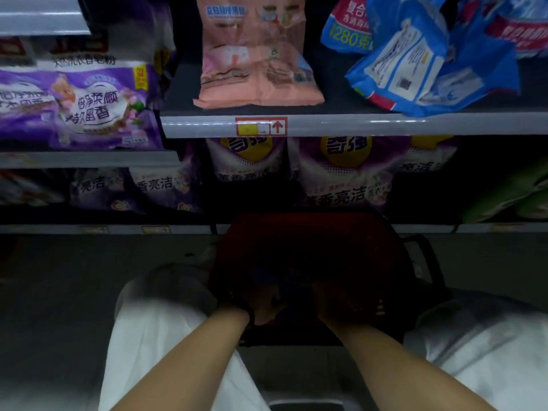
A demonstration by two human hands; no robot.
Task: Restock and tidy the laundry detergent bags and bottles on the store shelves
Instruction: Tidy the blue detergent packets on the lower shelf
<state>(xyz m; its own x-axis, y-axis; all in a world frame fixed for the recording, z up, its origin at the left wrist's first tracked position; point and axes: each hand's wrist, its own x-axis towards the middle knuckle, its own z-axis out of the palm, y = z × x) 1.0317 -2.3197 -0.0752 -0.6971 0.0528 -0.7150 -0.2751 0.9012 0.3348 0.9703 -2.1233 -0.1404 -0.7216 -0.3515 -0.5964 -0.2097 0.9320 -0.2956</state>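
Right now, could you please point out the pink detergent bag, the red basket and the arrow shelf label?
pink detergent bag [258,54]: head view, front panel.
red basket [311,232]: head view, far wall.
arrow shelf label [261,126]: head view, centre.

A dark red plastic basket stands on the grey floor, low in the middle and deep in shadow, so what lies inside it cannot be made out. Its black handle shows at its right side. White trousers cover two knees, one on each side of the basket. On a shelf rail above sits a price label with a red frame, a yellow field and a red arrow pointing up.
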